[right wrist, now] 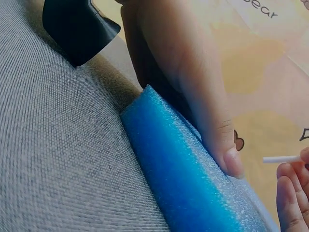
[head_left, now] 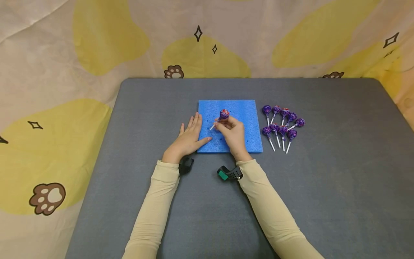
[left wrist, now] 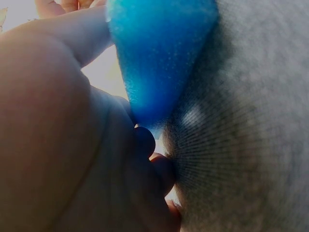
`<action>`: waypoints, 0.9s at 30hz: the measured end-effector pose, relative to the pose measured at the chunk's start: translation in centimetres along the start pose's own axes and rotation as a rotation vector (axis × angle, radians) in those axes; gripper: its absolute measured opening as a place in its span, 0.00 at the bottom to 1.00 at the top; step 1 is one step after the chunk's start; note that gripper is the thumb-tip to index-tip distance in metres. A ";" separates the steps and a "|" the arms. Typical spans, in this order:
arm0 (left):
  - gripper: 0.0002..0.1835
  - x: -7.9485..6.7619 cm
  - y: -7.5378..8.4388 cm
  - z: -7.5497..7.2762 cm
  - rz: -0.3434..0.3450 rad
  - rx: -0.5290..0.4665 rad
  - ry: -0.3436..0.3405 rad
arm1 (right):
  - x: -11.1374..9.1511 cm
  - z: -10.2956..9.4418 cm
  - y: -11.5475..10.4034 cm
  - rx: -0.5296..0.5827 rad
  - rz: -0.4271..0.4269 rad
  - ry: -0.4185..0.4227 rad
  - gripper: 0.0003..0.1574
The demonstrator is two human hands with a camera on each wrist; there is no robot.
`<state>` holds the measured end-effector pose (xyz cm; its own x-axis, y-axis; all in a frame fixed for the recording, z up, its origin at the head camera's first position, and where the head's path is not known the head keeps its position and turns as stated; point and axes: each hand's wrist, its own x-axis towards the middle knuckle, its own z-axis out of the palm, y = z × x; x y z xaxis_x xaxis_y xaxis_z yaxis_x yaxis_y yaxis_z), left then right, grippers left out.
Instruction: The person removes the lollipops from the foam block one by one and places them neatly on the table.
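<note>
A blue foam block with small holes in its top lies on the grey table. My left hand rests at its left edge with fingers straight, and the thumb lies over the near left corner. Above the foam my right hand pinches a lollipop in a purple and red wrapper. Its white stick slants down to the left, toward the foam. In the left wrist view the foam's side shows beside the left hand.
To the right of the foam, several purple-wrapped lollipops lie in two rough rows, sticks pointing mostly toward the near side. A black band is on the left wrist and another band on the right. A patterned cloth hangs behind the table.
</note>
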<state>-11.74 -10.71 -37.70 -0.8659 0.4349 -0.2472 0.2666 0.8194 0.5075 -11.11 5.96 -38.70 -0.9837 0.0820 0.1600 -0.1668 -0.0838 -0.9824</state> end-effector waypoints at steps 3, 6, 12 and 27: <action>0.47 0.0 0.0 0.0 -0.003 0.000 0.002 | 0.1 0.0 0.1 0.047 -0.004 0.002 0.09; 0.47 0.0 0.0 0.0 -0.007 0.001 0.004 | 0.1 -0.2 0.0 0.086 -0.002 0.014 0.08; 0.48 0.0 0.0 0.0 -0.006 -0.001 0.007 | -0.1 -0.9 -0.4 0.190 0.027 0.029 0.09; 0.48 0.0 0.0 0.2 -0.003 -0.005 0.018 | -1.5 -3.6 -1.4 0.523 0.204 0.078 0.17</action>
<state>-11.67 -10.62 -37.81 -0.8742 0.4253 -0.2343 0.2614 0.8188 0.5111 -9.17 9.49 -37.88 -0.9949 0.0843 -0.0555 -0.0043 -0.5850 -0.8110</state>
